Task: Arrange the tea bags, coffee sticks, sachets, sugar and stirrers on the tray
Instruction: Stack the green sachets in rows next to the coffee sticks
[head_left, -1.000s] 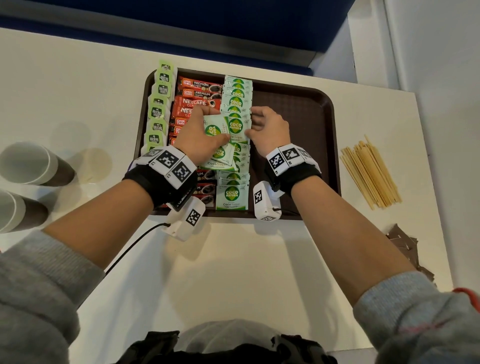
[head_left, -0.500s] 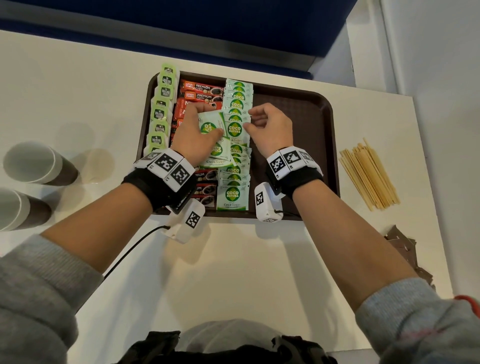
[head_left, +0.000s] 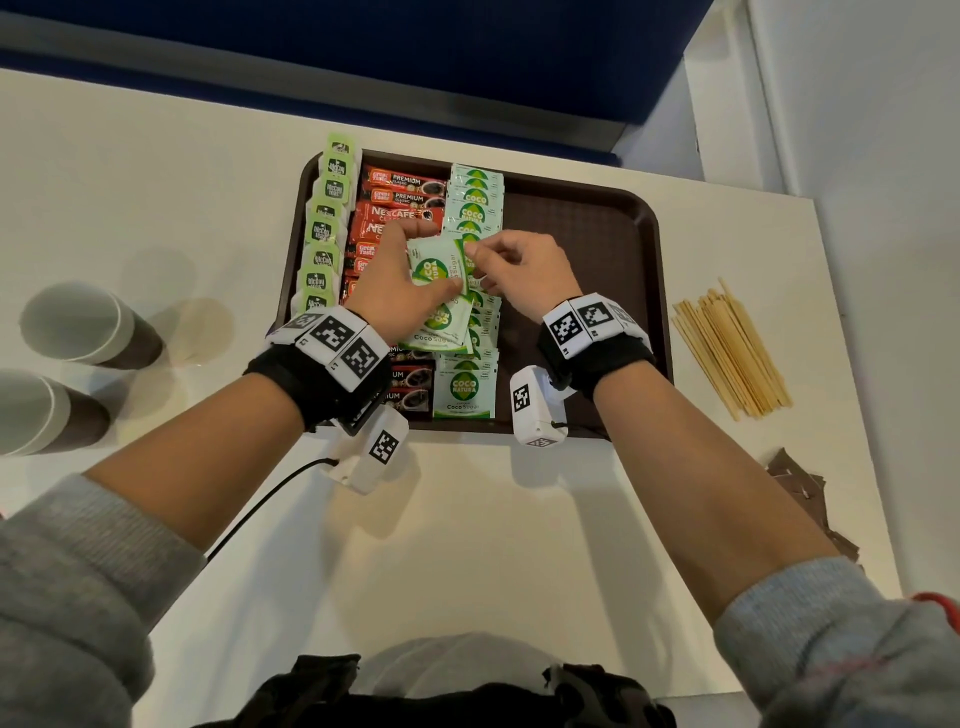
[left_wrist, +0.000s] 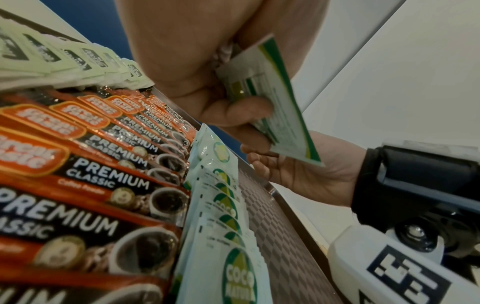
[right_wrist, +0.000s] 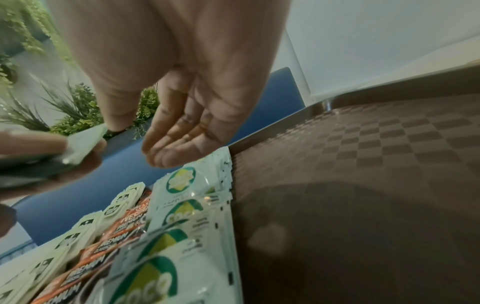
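Note:
On the brown tray (head_left: 571, 234) lie three columns: green tea bags (head_left: 327, 228) at the left rim, red coffee sticks (head_left: 405, 200), and Coco sugar sachets (head_left: 475, 200). My left hand (head_left: 395, 270) grips a small stack of sugar sachets (head_left: 436, 270) (left_wrist: 272, 102) above the middle of the columns. My right hand (head_left: 483, 260) pinches the top right corner of that stack with thumb and forefinger, and its other fingers (right_wrist: 176, 142) hang loosely curled over the sachet column (right_wrist: 187, 185). The stirrers (head_left: 727, 348) lie on the table to the right of the tray.
Two paper cups (head_left: 83, 322) (head_left: 36, 410) lie on their sides at the left of the white table. A pile of brown sachets (head_left: 800, 488) sits near the table's right edge. The tray's right half is bare.
My right hand left the sachet column and came to the stack in my left hand, taking its corner. The left hand tilted the stack slightly to the right.

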